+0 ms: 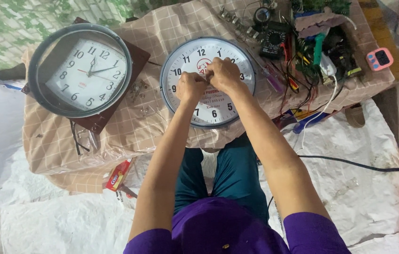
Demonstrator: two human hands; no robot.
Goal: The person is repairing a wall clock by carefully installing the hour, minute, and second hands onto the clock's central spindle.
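While the round white wall clock (208, 82) lies face up on the table (128, 127), your left hand (191, 87) and right hand (224, 74) meet over its centre, each grip pinched narrow; what they pinch is hidden. Left of them sits a second clock (80, 70); right, a multimeter (273, 40) amid tangled wires (310, 70).

Soft, even daylight; sharp, faint shadows.

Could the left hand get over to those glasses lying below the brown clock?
Probably yes. The left hand rests on the round clock, and only bare tablecloth lies between it and the glasses.
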